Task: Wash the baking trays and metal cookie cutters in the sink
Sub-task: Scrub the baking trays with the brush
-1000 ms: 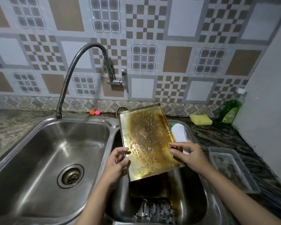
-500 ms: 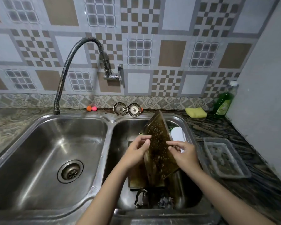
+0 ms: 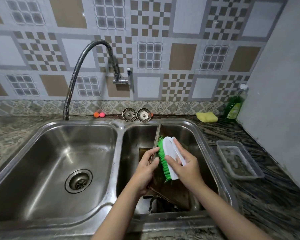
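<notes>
Right hand wrapped round the green-bristled brush, left hand gripping the baking tray on edge in the right sink basin, so we're only just scrubbing, second tray and cutters probably still waiting underneath.

The baking tray is seen edge-on, its lower part hidden behind both hands.

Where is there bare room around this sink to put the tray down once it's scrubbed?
The left basin holds only its drain. The counter to its left is bare too. The right basin is crowded: both hands, the brush, the upright tray, another under it. The right-side counter holds a plastic container, sponge and soap bottle.
</notes>
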`<action>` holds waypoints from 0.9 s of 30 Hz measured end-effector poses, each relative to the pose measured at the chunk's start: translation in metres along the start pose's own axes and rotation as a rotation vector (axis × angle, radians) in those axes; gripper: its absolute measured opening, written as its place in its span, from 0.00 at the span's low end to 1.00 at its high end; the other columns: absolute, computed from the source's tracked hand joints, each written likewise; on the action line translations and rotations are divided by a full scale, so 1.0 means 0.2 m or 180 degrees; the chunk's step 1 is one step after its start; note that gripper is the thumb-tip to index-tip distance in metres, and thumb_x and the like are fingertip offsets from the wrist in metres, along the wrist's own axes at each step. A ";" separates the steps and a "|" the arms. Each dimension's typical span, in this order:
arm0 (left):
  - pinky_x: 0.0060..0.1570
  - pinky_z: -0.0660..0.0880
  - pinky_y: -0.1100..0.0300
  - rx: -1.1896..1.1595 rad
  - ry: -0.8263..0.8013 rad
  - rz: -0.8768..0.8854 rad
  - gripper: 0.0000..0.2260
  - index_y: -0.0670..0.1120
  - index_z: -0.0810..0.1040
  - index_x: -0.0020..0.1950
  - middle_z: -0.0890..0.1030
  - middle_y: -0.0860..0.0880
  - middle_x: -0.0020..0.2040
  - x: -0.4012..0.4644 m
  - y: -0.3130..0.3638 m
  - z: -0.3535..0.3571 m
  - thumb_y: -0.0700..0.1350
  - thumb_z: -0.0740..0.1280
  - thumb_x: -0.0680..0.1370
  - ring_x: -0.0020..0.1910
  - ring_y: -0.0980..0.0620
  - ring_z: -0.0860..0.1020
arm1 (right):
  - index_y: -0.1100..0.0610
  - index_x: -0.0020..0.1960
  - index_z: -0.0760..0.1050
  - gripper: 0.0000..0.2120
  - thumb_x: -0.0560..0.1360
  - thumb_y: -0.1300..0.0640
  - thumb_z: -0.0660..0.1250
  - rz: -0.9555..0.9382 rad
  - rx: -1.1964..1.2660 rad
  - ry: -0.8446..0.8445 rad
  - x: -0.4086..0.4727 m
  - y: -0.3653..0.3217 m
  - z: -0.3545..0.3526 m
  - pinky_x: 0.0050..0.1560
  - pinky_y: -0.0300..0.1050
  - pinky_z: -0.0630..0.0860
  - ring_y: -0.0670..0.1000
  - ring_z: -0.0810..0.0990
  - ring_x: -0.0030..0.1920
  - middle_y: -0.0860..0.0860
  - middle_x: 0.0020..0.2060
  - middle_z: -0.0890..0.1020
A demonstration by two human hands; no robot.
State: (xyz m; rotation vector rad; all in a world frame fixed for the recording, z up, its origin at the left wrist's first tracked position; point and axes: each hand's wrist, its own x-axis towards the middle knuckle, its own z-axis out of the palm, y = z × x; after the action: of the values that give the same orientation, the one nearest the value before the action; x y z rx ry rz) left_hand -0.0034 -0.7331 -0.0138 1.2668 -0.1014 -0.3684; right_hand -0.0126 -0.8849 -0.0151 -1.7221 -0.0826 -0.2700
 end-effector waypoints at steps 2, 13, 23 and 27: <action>0.47 0.80 0.56 0.0011 0.0019 0.0135 0.15 0.48 0.70 0.66 0.77 0.44 0.61 -0.03 -0.01 -0.06 0.37 0.60 0.80 0.55 0.47 0.80 | 0.46 0.69 0.68 0.29 0.72 0.61 0.73 -0.0053 -0.0287 -0.0034 0.03 0.00 -0.01 0.57 0.27 0.70 0.28 0.68 0.63 0.33 0.63 0.72; 0.41 0.79 0.57 -0.0363 -0.0290 0.0324 0.36 0.45 0.67 0.64 0.81 0.47 0.53 -0.03 0.00 -0.23 0.53 0.79 0.62 0.45 0.49 0.81 | 0.47 0.72 0.67 0.32 0.70 0.47 0.72 -0.0438 -0.1338 0.0084 0.28 -0.19 0.16 0.60 0.41 0.73 0.46 0.76 0.62 0.48 0.64 0.78; 0.39 0.80 0.55 -0.0793 -0.0420 0.0303 0.36 0.47 0.69 0.63 0.79 0.41 0.52 0.10 0.05 -0.32 0.50 0.81 0.60 0.41 0.48 0.81 | 0.47 0.73 0.66 0.31 0.72 0.47 0.70 -0.0183 -0.1711 0.0534 0.55 -0.19 0.17 0.55 0.47 0.77 0.53 0.79 0.57 0.53 0.62 0.79; 0.37 0.80 0.53 -0.1051 0.0117 0.0341 0.37 0.47 0.69 0.65 0.81 0.41 0.53 0.19 0.08 -0.38 0.49 0.80 0.59 0.43 0.47 0.82 | 0.36 0.71 0.62 0.32 0.68 0.40 0.67 -0.0339 -0.1554 0.0072 0.20 -0.11 0.35 0.56 0.48 0.78 0.50 0.80 0.58 0.46 0.60 0.81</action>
State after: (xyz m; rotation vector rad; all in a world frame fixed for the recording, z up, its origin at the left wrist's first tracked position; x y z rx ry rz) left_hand 0.0559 -0.6721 -0.0260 0.9372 -0.0731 -0.2569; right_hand 0.0308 -0.8172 0.0044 -2.2023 -0.0974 -0.4130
